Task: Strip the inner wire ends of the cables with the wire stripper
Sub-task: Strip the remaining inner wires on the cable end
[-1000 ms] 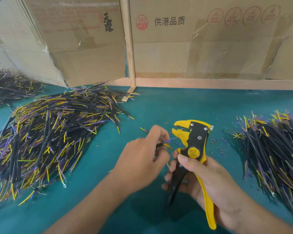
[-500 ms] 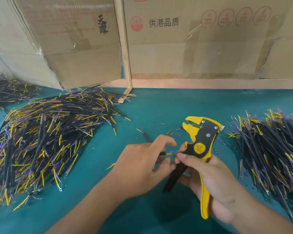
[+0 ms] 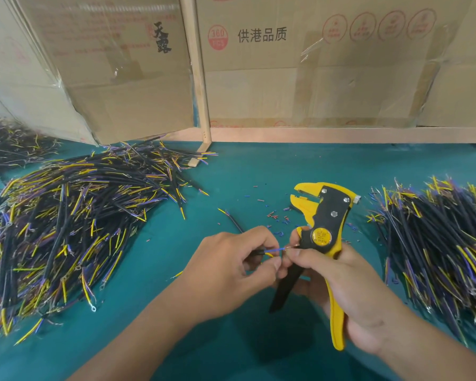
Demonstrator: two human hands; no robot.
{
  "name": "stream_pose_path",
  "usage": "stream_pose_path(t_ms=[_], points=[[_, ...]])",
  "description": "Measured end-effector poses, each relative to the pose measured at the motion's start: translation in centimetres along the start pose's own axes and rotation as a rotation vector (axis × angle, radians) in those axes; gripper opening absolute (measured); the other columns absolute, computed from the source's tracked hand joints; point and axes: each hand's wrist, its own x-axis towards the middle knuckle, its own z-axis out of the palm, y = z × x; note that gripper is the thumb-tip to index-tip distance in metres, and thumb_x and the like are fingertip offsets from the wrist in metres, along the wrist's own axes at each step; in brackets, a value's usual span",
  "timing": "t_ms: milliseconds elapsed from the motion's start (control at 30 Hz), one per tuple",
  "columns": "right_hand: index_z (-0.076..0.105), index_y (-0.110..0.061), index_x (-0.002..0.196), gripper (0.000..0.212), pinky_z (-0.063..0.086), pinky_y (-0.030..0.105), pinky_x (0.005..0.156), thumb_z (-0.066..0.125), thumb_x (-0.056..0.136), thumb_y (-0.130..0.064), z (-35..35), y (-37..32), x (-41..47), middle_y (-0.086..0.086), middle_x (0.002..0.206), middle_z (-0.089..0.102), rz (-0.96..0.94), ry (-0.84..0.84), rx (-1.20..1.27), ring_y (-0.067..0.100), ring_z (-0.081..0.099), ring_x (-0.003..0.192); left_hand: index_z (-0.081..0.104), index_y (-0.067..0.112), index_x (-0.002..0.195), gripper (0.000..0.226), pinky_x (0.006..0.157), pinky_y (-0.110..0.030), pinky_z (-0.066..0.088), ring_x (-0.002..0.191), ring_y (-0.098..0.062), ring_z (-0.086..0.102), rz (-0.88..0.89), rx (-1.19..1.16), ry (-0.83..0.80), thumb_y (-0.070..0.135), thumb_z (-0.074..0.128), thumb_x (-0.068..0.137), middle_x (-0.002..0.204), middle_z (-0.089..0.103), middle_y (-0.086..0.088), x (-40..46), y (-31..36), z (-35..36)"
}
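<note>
Head view: a cable point(image 3: 261, 252) is being pinched by the left hand point(image 3: 228, 270), just beside the wire stripper point(image 3: 323, 237) being gripped by the right hand point(image 3: 349, 292); one inner wire should be isolated before being fed into the open jaws.

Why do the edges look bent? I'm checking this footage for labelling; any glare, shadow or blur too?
Head view: wide-angle distortion bows the wooden post and table edge; glare streaks the plastic film over the cardboard boxes; soft shadows under both forearms; cable piles smear toward the corners; wire stripper is sharp.
</note>
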Motion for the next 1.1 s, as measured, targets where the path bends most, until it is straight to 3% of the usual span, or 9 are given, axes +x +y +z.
stream_pose_path(t_ms=[167,300,467,567,733,833,933,1100], points=[[0.07,-0.01,0.085,0.013,0.059,0.04,0.07,0.063,0.09,0.0,-0.6,-0.1,0.2,0.018,0.077,0.062,-0.005,-0.013,-0.088,0.029,0.063,0.071,0.056,0.024,0.079,0.008,0.053,-0.023,0.029,0.056,-0.012,0.031,-0.096,-0.194,-0.102,0.03,0.052,0.083,0.062,0.053,0.001,0.0,-0.1,0.1],[0.072,-0.011,0.087,0.007,0.059,0.044,0.072,0.07,0.081,-0.009,-0.5,-0.2,0.2,0.018,0.077,0.062,0.008,-0.02,-0.09,0.029,0.063,0.072,0.05,0.018,0.076,0.01,0.053,-0.028,0.03,0.059,-0.012,0.031,-0.14,-0.279,-0.117,0.018,0.048,0.086,0.061,0.044,0.009,0.1,-0.1,0.2],[0.071,-0.012,0.087,0.014,0.058,0.043,0.071,0.063,0.09,0.0,-0.7,-0.2,0.4,0.017,0.077,0.062,0.013,-0.005,-0.097,0.028,0.063,0.071,0.043,0.012,0.072,0.028,0.059,-0.042,0.032,0.066,-0.028,0.034,-0.099,-0.217,-0.121,0.036,0.04,0.088,0.068,0.04,-0.009,0.2,-0.2,0.1],[0.071,-0.011,0.088,0.013,0.058,0.042,0.07,0.064,0.09,0.0,-0.7,-0.2,0.3,0.017,0.077,0.062,0.009,-0.022,-0.092,0.028,0.063,0.071,0.041,0.013,0.068,0.03,0.056,-0.04,0.03,0.061,-0.022,0.031,-0.101,-0.227,-0.076,0.038,0.038,0.082,0.065,0.038,-0.01,0.3,0.0,0.2],[0.071,-0.01,0.086,0.014,0.058,0.047,0.069,0.071,0.072,-0.009,-0.6,-0.6,0.5,0.018,0.076,0.059,0.046,-0.034,0.061,0.03,0.061,0.068,0.049,0.015,0.069,0.025,0.061,-0.041,0.036,0.067,-0.031,0.043,-0.189,-0.354,-0.002,0.035,0.04,0.078,0.069,0.047,-0.014,0.5,-0.5,-0.1],[0.068,-0.005,0.091,0.018,0.058,0.046,0.066,0.067,0.073,-0.006,-0.6,-1.2,0.4,0.023,0.084,0.065,0.134,-0.093,0.121,0.033,0.062,0.069,0.053,0.016,0.068,0.021,0.062,-0.027,0.037,0.065,-0.014,0.046,-0.219,-0.405,0.035,0.029,0.044,0.082,0.064,0.048,0.003,0.6,-0.8,-0.3],[0.062,-0.001,0.098,0.025,0.058,0.047,0.069,0.067,0.074,0.003,-0.9,-1.4,0.3,0.033,0.102,0.068,0.24,-0.186,0.023,0.039,0.066,0.077,0.055,0.023,0.065,0.023,0.058,-0.025,0.034,0.065,-0.012,0.043,-0.23,-0.436,0.061,0.036,0.045,0.08,0.063,0.047,0.008,0.6,-0.7,-0.5],[0.064,-0.001,0.096,0.02,0.055,0.048,0.071,0.063,0.077,-0.004,-1.0,-1.4,-0.1,0.03,0.084,0.062,0.328,-0.298,-0.043,0.041,0.062,0.074,0.056,0.015,0.066,0.023,0.048,-0.022,0.028,0.056,-0.012,0.034,-0.258,-0.45,0.135,0.023,0.045,0.084,0.058,0.044,0.006,0.6,-0.7,-0.7]])
